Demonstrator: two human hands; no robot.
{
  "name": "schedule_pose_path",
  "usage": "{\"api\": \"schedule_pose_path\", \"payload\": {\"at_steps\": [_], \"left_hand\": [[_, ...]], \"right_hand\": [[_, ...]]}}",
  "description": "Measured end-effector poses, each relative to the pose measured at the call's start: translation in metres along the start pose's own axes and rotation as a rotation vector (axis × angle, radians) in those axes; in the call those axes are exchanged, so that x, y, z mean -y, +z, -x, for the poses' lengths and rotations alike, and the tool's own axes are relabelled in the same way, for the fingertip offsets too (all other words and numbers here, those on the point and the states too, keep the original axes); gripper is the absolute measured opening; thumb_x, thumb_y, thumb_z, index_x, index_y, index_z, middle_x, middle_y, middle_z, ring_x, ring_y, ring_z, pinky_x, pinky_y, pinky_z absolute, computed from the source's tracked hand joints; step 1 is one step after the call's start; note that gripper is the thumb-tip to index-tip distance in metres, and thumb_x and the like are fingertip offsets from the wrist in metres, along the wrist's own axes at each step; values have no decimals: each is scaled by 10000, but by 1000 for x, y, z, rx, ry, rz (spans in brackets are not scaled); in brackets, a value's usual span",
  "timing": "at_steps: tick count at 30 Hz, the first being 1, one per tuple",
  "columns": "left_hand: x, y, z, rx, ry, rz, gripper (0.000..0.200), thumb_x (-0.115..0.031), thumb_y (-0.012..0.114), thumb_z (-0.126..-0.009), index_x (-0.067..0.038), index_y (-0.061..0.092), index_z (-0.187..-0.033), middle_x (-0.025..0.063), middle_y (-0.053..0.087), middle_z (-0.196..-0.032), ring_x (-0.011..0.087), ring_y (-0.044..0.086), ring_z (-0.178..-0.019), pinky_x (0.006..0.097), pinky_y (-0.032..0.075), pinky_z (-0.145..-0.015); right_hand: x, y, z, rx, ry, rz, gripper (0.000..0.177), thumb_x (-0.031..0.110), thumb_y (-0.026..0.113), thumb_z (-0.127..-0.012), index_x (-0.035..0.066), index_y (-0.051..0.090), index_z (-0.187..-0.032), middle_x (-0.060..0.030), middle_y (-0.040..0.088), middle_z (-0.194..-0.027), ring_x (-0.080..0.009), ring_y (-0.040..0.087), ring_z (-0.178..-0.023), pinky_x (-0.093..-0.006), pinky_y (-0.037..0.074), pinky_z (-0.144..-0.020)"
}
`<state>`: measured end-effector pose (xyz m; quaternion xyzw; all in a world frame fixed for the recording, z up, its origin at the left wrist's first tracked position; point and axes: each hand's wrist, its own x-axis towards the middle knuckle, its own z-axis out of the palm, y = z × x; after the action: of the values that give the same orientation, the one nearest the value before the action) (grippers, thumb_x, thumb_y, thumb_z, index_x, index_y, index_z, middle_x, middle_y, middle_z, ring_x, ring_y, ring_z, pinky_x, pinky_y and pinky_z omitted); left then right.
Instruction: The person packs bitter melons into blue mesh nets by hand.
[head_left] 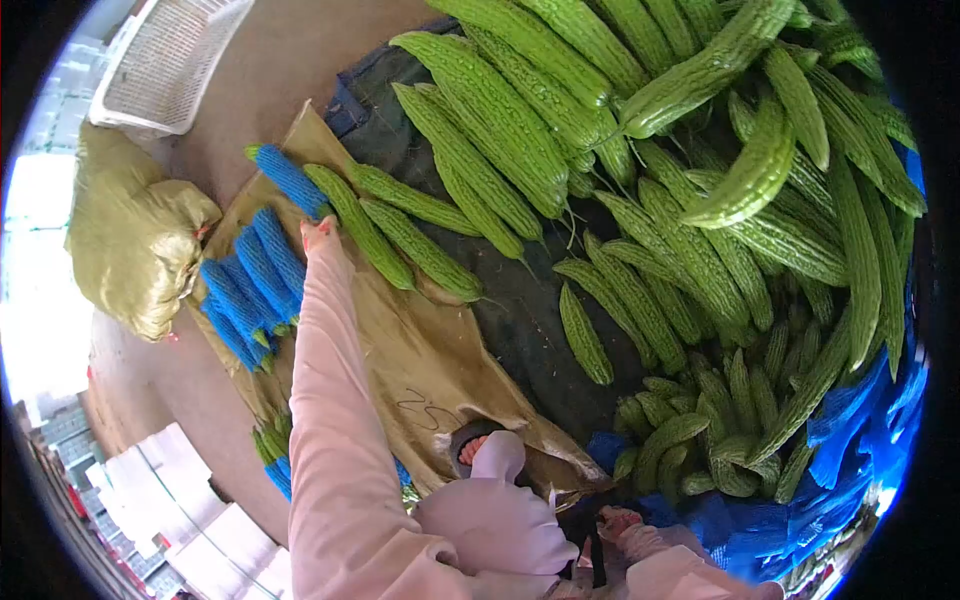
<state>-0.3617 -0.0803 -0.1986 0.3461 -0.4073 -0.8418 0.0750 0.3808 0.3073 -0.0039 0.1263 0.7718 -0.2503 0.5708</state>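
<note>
My left hand (320, 236) is stretched out over the tan sacking (400, 340), its fingers closed at the lower end of a bitter gourd in blue netting (290, 181). Bare green gourds (360, 225) lie just right of that hand. Below and left of it, several blue-netted gourds (268, 255) lie side by side. My right hand (617, 522) is low in the view, close to my body, with curled fingers; what it holds, if anything, is hidden. A large heap of green bitter gourds (680, 240) covers the dark cloth on the right.
A white plastic crate (175, 60) stands at the upper left, above a full tan sack (130, 230). White boxes (165, 480) are at the lower left. Blue netting (850, 440) lies at the right edge. My foot in a dark sandal (463, 440) is on the sacking.
</note>
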Motion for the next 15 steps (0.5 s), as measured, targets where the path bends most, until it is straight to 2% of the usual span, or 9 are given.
{"api": "schedule_pose_path", "payload": {"at_steps": [2, 3, 5, 9, 11, 12, 13, 14, 15], "left_hand": [[-2, 26, 26, -90, -27, 110, 173, -197, 546, -909, -45, 512, -982, 40, 514, -733, 190, 402, -550, 311, 442, -526], [4, 30, 27, -183, 226, -687, 191, -228, 540, -909, -58, 518, -993, 45, 539, -757, 192, 414, -558, 326, 453, -544], [13, 29, 9, -234, 472, -1484, 211, -259, 533, -909, -71, 524, -1003, 50, 564, -780, 193, 426, -567, 342, 464, -562], [-12, 39, 24, -128, 57, -628, 253, -238, 546, -892, -152, 511, -1127, 43, 580, -930, 208, 562, -773, 335, 462, -672], [-18, 42, 30, -166, 53, -733, 191, -266, 598, -862, -110, 557, -966, 31, 591, -845, 172, 514, -648, 322, 400, -544], [-24, 34, 34, -180, 55, -729, 191, -266, 598, -862, -110, 557, -966, 31, 591, -845, 172, 514, -648, 322, 400, -544], [-33, 23, 40, 75, 51, -639, 206, -260, 599, -866, -112, 560, -1003, 29, 591, -854, 172, 519, -667, 332, 408, -549], [-41, 16, 50, 334, 48, -544, 224, -254, 601, -869, -113, 563, -1040, 28, 592, -862, 171, 525, -686, 341, 415, -554], [-46, 7, 64, 332, 56, -541, 224, -254, 601, -869, -113, 563, -1040, 28, 592, -862, 171, 525, -686, 341, 415, -554]], "right_hand": [[9, 3, 2, -102, 84, -81, 282, 296, 650, -786, 99, 612, -984, -128, 658, -866, -302, 647, -877, -418, 519, -718], [6, 19, -2, -142, 96, -193, 270, 263, 657, -776, 97, 613, -983, -117, 655, -850, -287, 647, -864, -411, 519, -713], [-18, 89, -21, -213, 92, -606, 256, 197, 671, -755, 93, 615, -983, -93, 648, -819, -256, 648, -839, -396, 520, -701], [18, 62, -6, -154, 214, -1061, 251, 191, 652, -767, 88, 625, -994, -96, 647, -881, -263, 642, -847, -388, 515, -732], [38, 26, -2, -115, 225, -1214, 260, 261, 616, -812, 89, 634, -1007, -123, 656, -960, -305, 640, -886, -399, 511, -777], [41, 18, -1, -228, -5, -825, 263, 255, 624, -797, 104, 637, -1012, -119, 656, -960, -306, 643, -903, -411, 512, -775], [44, 11, -1, -415, -164, -417, 269, 249, 633, -781, 119, 640, -1016, -115, 656, -960, -306, 646, -920, -424, 513, -774], [48, 3, 0, -420, -173, -305, 277, 253, 633, -778, 119, 639, -1020, -115, 654, -965, -306, 644, -925, -424, 512, -779], [51, -4, -2, -375, -144, -241, 284, 257, 634, -776, 120, 639, -1025, -116, 652, -969, -306, 642, -929, -425, 510, -785]]}}
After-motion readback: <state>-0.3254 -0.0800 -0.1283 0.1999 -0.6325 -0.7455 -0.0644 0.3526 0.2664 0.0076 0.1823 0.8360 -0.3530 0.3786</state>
